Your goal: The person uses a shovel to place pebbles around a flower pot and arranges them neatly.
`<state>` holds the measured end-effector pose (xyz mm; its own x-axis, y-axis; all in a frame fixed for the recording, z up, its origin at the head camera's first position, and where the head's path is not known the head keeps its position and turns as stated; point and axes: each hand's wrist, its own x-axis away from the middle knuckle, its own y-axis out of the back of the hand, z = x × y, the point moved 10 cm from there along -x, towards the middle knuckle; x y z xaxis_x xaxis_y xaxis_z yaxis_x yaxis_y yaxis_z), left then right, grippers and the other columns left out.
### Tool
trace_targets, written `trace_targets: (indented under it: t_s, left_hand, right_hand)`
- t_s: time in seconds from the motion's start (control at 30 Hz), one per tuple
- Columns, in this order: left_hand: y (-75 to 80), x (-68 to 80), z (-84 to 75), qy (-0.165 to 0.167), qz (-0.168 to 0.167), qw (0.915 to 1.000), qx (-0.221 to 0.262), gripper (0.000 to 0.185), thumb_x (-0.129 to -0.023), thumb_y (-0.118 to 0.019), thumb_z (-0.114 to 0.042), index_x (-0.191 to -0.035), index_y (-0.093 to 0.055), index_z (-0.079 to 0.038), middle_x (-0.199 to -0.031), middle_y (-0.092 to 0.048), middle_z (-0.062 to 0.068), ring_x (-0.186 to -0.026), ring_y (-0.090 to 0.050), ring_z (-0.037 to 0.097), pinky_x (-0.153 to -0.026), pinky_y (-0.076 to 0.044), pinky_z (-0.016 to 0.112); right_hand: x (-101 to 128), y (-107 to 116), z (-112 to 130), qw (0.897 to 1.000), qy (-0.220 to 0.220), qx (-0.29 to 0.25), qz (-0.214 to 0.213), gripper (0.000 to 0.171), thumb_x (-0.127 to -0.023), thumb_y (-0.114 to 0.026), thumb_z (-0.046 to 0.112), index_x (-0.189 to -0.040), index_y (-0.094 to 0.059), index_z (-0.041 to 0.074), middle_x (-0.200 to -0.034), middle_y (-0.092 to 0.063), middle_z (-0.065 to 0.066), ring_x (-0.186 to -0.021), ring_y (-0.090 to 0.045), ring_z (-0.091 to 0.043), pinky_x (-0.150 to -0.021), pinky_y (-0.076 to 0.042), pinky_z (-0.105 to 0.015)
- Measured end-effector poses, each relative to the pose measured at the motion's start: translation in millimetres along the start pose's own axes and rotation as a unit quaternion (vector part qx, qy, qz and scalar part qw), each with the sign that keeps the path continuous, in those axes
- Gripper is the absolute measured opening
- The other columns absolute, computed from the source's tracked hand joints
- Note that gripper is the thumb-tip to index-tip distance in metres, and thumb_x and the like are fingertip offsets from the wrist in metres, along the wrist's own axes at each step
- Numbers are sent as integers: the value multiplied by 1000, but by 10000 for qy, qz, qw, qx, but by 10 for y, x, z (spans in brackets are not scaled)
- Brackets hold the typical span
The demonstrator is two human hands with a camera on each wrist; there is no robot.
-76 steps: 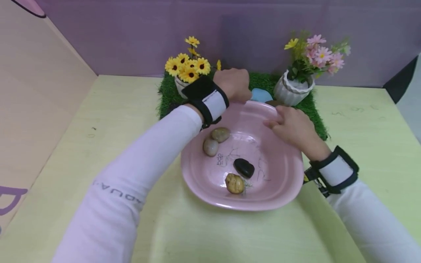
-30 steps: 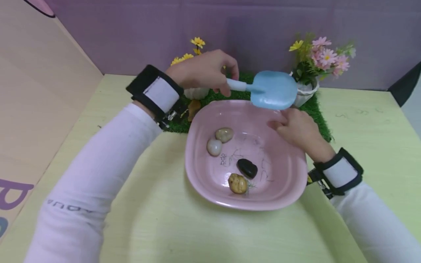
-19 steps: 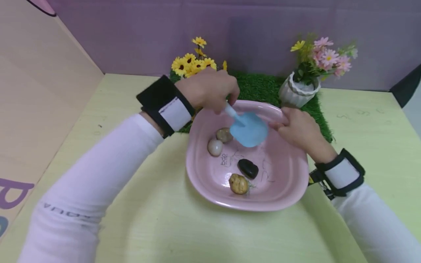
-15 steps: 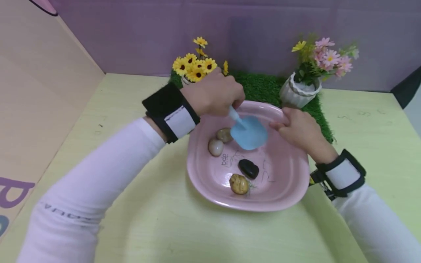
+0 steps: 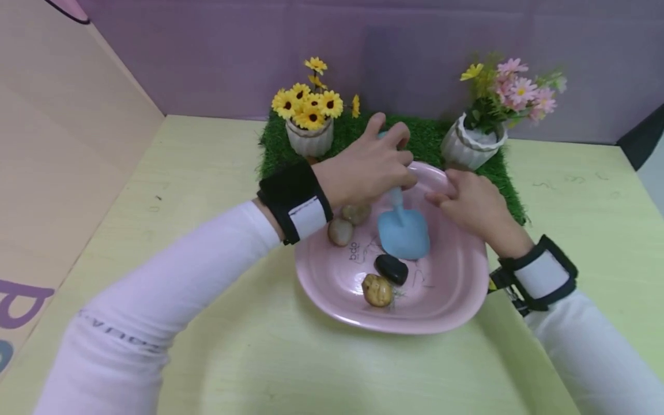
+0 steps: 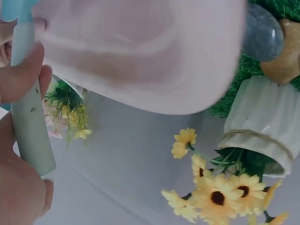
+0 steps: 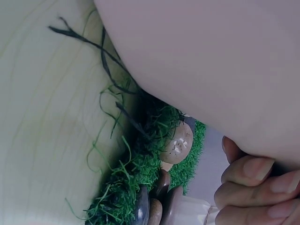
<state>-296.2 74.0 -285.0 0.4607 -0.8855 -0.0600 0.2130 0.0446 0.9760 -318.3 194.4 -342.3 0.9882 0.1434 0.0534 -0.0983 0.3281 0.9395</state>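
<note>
In the head view my left hand [image 5: 370, 167] holds a small light-blue toy shovel [image 5: 404, 235], its blade pointing down into a pink basin [image 5: 394, 324]. Seen from the left wrist, the fingers and thumb pinch the pale shovel handle [image 6: 33, 112]. On the basin's floor lie a black stone [image 5: 391, 270], a yellowish-brown stone [image 5: 377, 290], a greyish stone [image 5: 340, 231] and a tan stone [image 5: 355, 214]. The blade's lower edge comes right up to the black stone. My right hand [image 5: 469, 202] grips the basin's far right rim, its fingers [image 7: 248, 192] curled underneath.
Behind the basin lies a green turf mat [image 5: 427, 135]. On it stand a white pot [image 5: 309, 137] with yellow flowers and a white pot [image 5: 469, 144] with pink ones. More stones [image 7: 177, 143] sit on the mat near the basin. A purple cloth [image 5: 404, 63] hangs behind.
My left hand has picked up the blue shovel from behind the basin, brought it over the basin and lowered the blade toward the black stone. The right hand stays on the rim.
</note>
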Motion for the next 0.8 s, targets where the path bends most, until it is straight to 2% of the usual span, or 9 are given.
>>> trace_targets:
  t_s: [0.13,0.23,0.33,0.53,0.63,0.8]
  left_hand:
    - [16,-34,-59,-79,-86,9999,-114,29,-103,-50,-14,-117,-67,-32,-124,-63,1,-126,-39,28,-100,-22,51]
    - [-5,-55,-106,-176,-51,9996,-235,25,-101,-56,-23,-123,-64,-32,-127,-61,3,-125,-38,28,-100,-22,50]
    - [-3,-84,-165,-302,-104,9988,-379,30,-97,-61,-29,-127,-62,-32,-125,-61,4,-124,-38,29,-101,-21,50]
    - [19,-161,-277,-567,-234,9967,-526,46,-90,-68,-26,-132,-58,-40,-127,-62,2,-129,-35,29,-106,-19,53]
    - [-8,-183,-299,-606,-54,9957,-698,44,-92,-65,-26,-133,-57,-40,-128,-62,1,-131,-33,29,-109,-19,54]
    - [-63,-178,-338,-747,320,9952,-552,30,-97,-59,-23,-124,-64,-33,-128,-62,-4,-130,-34,28,-111,-19,53]
  right_hand:
    - [-3,4,3,10000,11,15,26,39,-97,-59,40,-82,-43,8,-64,-37,-6,-61,-49,-28,-52,-34,-34]
    - [3,7,11,10000,40,-37,13,38,-97,-58,39,-81,-43,8,-64,-38,-6,-60,-48,-26,-51,-35,-34]
    - [10,8,18,9999,63,-95,15,34,-97,-58,33,-81,-43,7,-64,-37,-6,-58,-45,-26,-51,-33,-34]
    - [12,15,18,10000,68,-6,21,20,-94,-55,20,-85,-44,6,-66,-36,-8,-60,-41,-27,-54,-29,-35]
    - [8,12,15,10000,61,-21,55,20,-93,-54,19,-84,-43,7,-66,-34,-7,-59,-39,-26,-54,-28,-35]
    - [2,15,19,10000,71,-14,46,17,-93,-51,18,-83,-43,7,-65,-34,-7,-60,-39,-26,-55,-28,-35]
